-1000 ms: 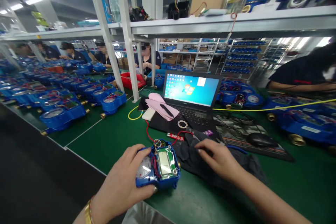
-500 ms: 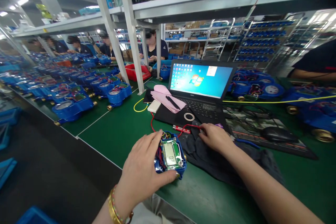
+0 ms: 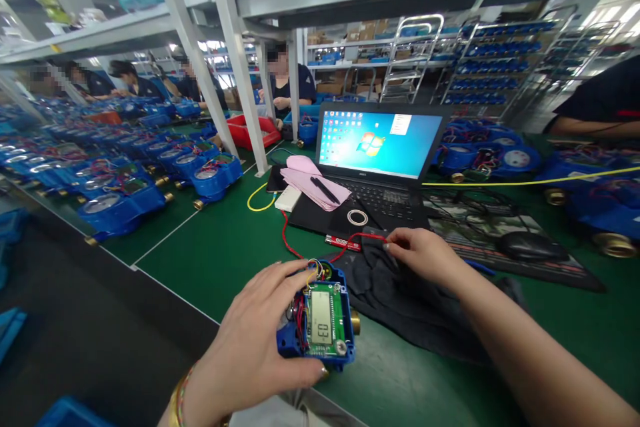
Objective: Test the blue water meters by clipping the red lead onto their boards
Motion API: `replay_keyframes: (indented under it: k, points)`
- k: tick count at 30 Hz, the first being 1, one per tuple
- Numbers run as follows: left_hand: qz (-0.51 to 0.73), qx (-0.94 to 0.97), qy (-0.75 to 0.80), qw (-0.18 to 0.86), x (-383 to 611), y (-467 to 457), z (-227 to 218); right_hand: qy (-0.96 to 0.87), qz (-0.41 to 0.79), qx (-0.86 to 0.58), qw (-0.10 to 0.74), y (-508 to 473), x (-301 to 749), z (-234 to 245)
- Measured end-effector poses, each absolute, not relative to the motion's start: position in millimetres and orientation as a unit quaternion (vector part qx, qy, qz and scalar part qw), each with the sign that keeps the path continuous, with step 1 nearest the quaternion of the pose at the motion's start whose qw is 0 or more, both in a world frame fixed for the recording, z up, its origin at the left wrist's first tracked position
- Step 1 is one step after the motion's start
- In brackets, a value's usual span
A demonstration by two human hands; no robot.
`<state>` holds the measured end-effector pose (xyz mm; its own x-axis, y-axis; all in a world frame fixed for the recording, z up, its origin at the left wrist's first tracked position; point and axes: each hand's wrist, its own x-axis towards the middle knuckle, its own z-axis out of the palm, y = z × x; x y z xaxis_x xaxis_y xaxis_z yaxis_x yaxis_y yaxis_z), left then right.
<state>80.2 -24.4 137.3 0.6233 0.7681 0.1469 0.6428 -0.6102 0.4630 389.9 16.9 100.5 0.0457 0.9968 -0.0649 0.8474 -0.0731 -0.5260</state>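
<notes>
My left hand [image 3: 255, 333] grips a blue water meter [image 3: 287, 340] from its left side, fingers over the top edge and thumb along the near edge. Inside its open housing sit a green circuit board [image 3: 337, 320], a lit LCD display [image 3: 321, 317] with digits, and thin red and yellow wires. A brass fitting [image 3: 355, 322] sticks out on the right. My right hand [image 3: 420, 253] pinches a red cable [image 3: 367, 235] between thumb and fingers. Below that hand a dark grey cloth [image 3: 400, 300] lies crumpled on the green bench mat.
Behind stands an open laptop [image 3: 380, 147], with pink cloth [image 3: 315, 187] and a black pen [image 3: 325, 189] on it. A white box [image 3: 289, 199] joins the red cable. A mouse [image 3: 533, 246] lies right. Blue meters [image 3: 217, 177] fill the left; people sit beyond.
The digits on the display read differently and more clearly. The view has shifted slightly. My left hand and the meter appear a little nearer; my right hand keeps its pinch on the red cable.
</notes>
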Motion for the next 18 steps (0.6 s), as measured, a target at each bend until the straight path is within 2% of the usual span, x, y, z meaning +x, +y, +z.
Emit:
replay_keyframes:
  k: [7, 11, 15, 18]
  points:
    - [0.208, 0.856, 0.397, 0.259, 75.3, -15.2, 143.1, -0.615, 0.102, -0.76, 0.183, 14.1, 429.1, 122.6]
    - [0.233, 0.833, 0.436, 0.246, 70.4, 14.3, 143.7, -0.572, 0.07, -0.801, 0.164, -4.3, 465.5, 132.6]
    - [0.186, 0.863, 0.427, 0.196, 82.2, 58.3, 144.7, -0.559, 0.067, -0.815, 0.135, -35.5, 482.4, 125.2]
    - [0.127, 0.882, 0.406, 0.205, 103.5, 74.8, 153.0, -0.562, 0.091, -0.813, 0.125, -56.5, 477.7, 110.0]
